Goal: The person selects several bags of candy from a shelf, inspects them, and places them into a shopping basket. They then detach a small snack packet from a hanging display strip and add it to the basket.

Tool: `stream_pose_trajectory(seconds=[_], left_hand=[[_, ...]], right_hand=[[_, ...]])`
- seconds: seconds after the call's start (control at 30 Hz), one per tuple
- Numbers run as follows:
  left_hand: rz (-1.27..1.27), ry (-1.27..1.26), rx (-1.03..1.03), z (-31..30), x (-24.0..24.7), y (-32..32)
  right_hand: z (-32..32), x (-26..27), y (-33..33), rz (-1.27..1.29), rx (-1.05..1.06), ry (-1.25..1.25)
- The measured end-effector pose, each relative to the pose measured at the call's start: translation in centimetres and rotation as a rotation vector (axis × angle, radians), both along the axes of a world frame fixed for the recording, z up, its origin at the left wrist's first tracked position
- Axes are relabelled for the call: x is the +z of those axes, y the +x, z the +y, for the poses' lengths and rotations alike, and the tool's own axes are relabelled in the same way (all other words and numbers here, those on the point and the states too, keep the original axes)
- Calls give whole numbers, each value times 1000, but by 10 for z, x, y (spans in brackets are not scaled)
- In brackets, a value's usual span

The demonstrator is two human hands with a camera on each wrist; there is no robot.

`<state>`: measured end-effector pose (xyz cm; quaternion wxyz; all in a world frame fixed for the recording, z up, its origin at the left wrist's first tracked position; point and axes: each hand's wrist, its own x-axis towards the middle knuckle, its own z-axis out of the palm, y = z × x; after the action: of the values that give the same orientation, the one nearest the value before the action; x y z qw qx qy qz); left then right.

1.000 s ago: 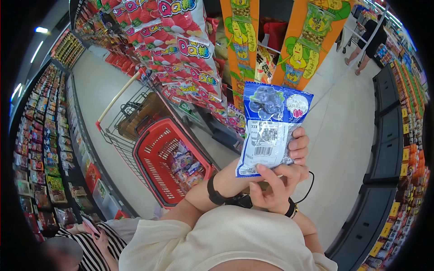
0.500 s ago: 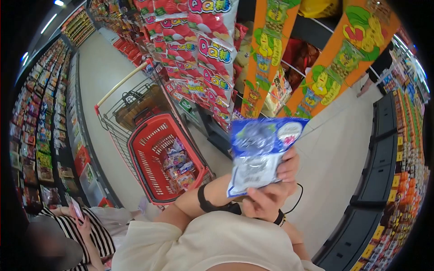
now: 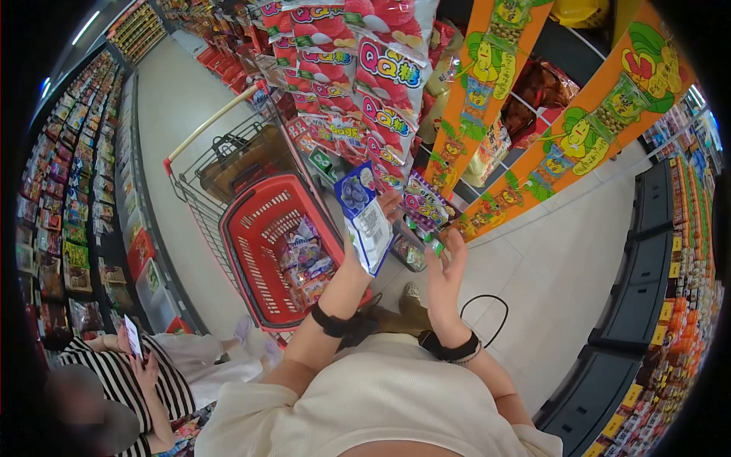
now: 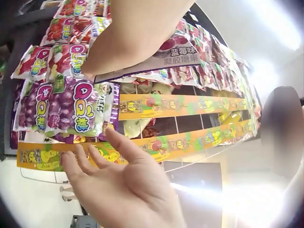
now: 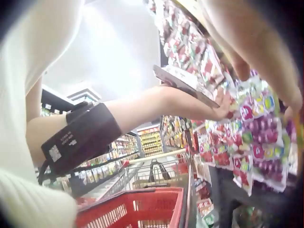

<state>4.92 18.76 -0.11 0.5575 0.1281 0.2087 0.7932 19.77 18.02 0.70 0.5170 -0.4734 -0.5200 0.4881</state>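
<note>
A blue-and-white bag of blueberry gummies (image 3: 370, 221) is in my left hand (image 3: 390, 205), its barcode side up toward the head camera. My fingers show at its right edge; most of the palm is hidden beneath. From the right wrist view, the bag (image 5: 183, 80) lies along my left palm (image 5: 206, 110). In the left wrist view, its printed lower part (image 4: 178, 56) shows beyond my forearm. My right hand (image 3: 448, 278) stands apart from the bag, palm turned inward, fingers loosely extended and holding nothing. Purple gummy bags (image 3: 423, 202) hang just beyond it.
A red basket (image 3: 251, 293) holding several candy bags sits on a shopping cart (image 3: 190, 206) to the left, with a brown bag (image 3: 251, 164) behind. Pink gummy bags (image 3: 384, 114) and orange snack strips (image 3: 560, 152) hang ahead. A person in stripes (image 3: 164, 381) holds a phone at lower left.
My right hand has let go of the bag and moved away from it. The left hand has carried the bag leftward, nearer the basket. The view has shifted toward the hanging displays.
</note>
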Motion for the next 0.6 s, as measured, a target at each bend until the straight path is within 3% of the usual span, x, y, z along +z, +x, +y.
stream_pose_trajectory(seconds=[0.13,0.23,0.37,0.5,0.6], left_hand=[[-202,31,-182,2,-6,0],[-201,15,-193,3,-5,0],[-271,-75,-141,7,-15,-8],[-13,-197,-149,1,-9,-15],[-9,-266,-146,0,-10,-12]], right_hand=[[24,-24,-7,123,17,-185],[42,-43,-14,64,-13,-203],[54,-50,-17,203,-63,-262],[42,-32,-15,260,0,-158],[25,1,-14,287,15,-24]])
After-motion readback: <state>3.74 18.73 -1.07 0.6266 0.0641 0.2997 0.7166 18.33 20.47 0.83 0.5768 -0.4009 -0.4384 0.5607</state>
